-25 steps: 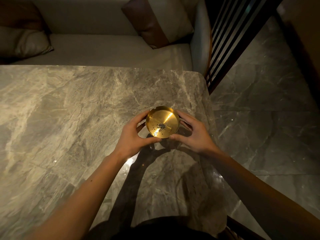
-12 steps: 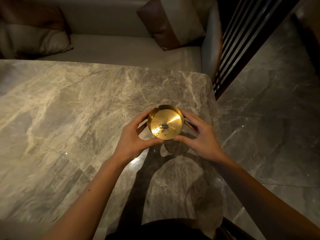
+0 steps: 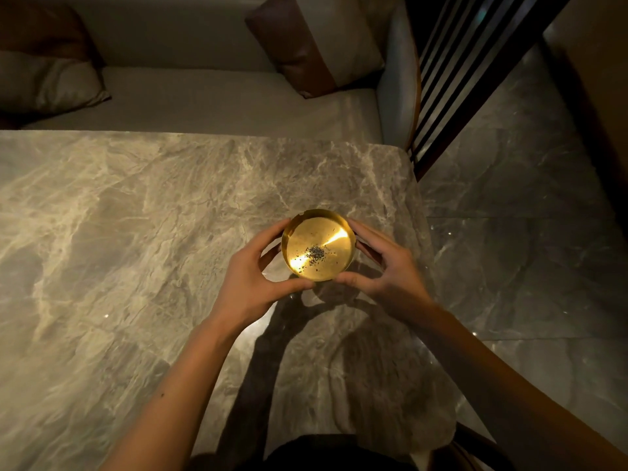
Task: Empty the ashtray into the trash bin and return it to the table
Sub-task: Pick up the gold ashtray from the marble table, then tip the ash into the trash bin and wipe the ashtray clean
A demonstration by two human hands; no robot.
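A round brass ashtray (image 3: 317,237) with a small heap of dark ash in its middle is held level a little above the grey marble table (image 3: 136,232), near the table's right edge. My left hand (image 3: 253,283) grips its left and near rim with thumb and fingers. On the opposite side, my right hand (image 3: 384,271) clasps the rim the same way. The ashtray's shadow falls on the marble just below it. No trash bin is in view.
A pale sofa (image 3: 221,103) with cushions (image 3: 316,39) runs along the table's far side. A dark slatted screen (image 3: 452,79) stands at the right of the sofa. Polished grey stone floor (image 3: 526,249) lies to the right of the table.
The ashtray has risen slightly off the marble between both hands, staying level. The view has shifted, so the sofa and table sit lower in frame.
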